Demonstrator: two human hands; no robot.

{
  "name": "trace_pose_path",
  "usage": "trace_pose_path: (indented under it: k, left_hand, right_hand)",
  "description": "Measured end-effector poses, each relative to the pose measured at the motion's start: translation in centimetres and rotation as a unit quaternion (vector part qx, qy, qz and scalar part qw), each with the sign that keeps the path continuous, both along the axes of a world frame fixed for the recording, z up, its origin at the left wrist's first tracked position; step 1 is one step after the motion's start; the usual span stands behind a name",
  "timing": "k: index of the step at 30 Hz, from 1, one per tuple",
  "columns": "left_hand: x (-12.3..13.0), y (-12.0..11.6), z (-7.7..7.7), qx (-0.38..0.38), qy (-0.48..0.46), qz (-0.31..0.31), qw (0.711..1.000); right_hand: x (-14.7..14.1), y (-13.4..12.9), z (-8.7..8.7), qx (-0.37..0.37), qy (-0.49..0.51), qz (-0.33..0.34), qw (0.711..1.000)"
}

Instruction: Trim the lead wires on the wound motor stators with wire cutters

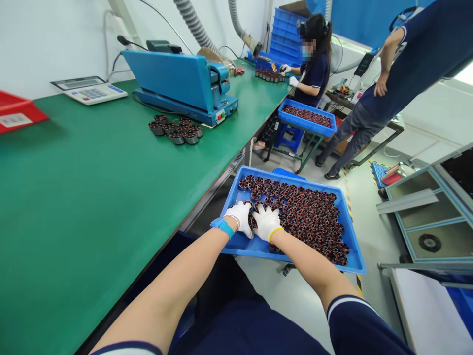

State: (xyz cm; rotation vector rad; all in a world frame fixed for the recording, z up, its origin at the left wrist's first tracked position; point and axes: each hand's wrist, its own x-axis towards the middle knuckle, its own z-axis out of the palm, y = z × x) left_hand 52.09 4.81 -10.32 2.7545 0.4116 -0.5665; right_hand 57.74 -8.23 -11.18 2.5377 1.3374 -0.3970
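Both of my hands wear white gloves and reach down into a blue plastic tray (pixel 353 246) of small round motor stators (pixel 312 217) with dark red windings. My left hand (pixel 240 217) is at the tray's left part, its fingers curled around the side of a few stators. Close beside it, my right hand (pixel 266 223) presses on the same small group from the other side, fingers bent over them. The held stators between the hands are mostly hidden by the gloves. More stators stand in packed rows on the right side of the tray.
A green workbench (pixel 148 182) runs along the left, with several stators (pixel 177 129) beside a blue machine (pixel 177 84). A calculator (pixel 90 91) and red bin (pixel 18 113) lie farther left. Two people stand or sit beyond, near another filled blue tray (pixel 283 116). A metal-framed cabinet (pixel 432 222) is at right.
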Motion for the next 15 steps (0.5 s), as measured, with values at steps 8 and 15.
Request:
trace_pose_path:
  k: [8, 15]
  left_hand:
    - [0.0, 0.0, -0.3, 0.008, 0.011, -0.003, 1.000]
    - [-2.3, -0.3, -0.4, 0.000, -0.015, -0.033, 0.999]
  right_hand:
    - [1.1, -0.8, 0.1, 0.014, 0.002, 0.051, 0.999]
    - [2.1, -1.3, 0.5, 0.023, 0.007, 0.094, 0.995]
